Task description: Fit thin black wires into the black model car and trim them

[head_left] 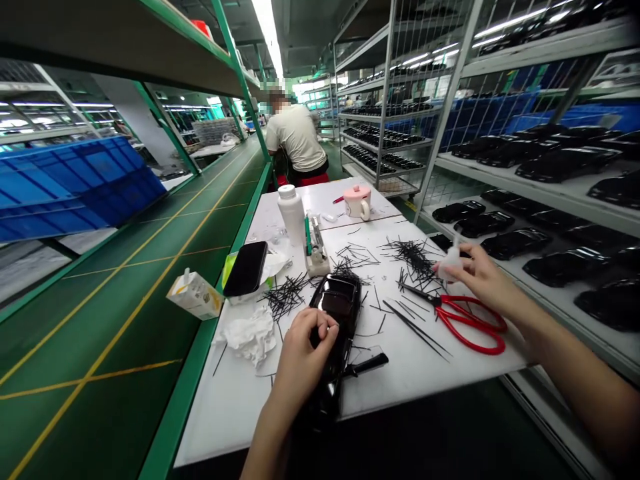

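A glossy black model car body (pixel 343 293) lies on the white table (pixel 400 373). My left hand (pixel 307 343) rests over its near part, fingers curled and pressed together; whatever they may hold is hidden. At the right, my right hand (pixel 475 270) holds a small translucent bottle (pixel 451 264) with a thin tip, above a heap of thin black strips (pixel 413 257). Just below that hand lie red-handled scissors (pixel 470 323). Tweezers (pixel 415 327) lie between the car and the scissors. A black-handled tool (pixel 370 364) sits beside the car.
Crumpled tissue (pixel 250 333), a phone (pixel 246 269) and a carton (pixel 196 295) are at the left. Farther back stand a white bottle (pixel 291 213) and a pink-lidded mug (pixel 357 201). A green conveyor (pixel 125 280) runs left; racks of black car bodies (pixel 555 163) stand right. A person sits ahead.
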`<state>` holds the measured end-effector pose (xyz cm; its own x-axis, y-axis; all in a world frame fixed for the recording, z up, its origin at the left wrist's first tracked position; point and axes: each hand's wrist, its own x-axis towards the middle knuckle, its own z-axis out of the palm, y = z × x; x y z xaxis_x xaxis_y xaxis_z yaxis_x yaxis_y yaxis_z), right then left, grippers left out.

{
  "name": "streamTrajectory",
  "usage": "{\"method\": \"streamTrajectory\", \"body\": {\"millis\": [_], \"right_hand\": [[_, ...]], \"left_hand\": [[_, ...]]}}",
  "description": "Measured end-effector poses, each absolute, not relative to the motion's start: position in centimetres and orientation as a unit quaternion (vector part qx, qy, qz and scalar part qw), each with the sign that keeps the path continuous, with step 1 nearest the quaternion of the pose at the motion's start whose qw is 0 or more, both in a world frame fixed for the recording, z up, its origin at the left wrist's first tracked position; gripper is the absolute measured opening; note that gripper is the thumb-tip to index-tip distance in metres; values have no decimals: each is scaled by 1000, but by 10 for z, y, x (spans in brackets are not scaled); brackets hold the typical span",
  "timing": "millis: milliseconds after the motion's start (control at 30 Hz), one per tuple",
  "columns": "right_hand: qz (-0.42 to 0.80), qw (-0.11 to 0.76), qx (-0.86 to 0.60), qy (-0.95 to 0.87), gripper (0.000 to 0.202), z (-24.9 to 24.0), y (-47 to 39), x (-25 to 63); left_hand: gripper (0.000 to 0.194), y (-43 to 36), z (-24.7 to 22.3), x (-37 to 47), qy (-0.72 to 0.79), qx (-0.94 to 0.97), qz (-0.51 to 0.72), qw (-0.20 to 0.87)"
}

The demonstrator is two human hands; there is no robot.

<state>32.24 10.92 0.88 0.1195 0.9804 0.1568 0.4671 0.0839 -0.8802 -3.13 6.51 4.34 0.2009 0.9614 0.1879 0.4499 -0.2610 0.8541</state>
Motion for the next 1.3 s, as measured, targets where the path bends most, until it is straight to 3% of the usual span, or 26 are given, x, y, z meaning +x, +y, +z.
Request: {"method": "streamTrajectory", "body": {"millis": [233,567,1300], "right_hand": [[396,576,-495,-515,27,19,69,200],[470,461,-503,-560,41,5,71,154],[454,445,-510,-579,42,3,70,148]], "left_hand": [[30,61,42,-29,519,684,386,338],[30,57,39,-29,507,690,397,330],[28,57,36,-30,491,708,395,318]]}}
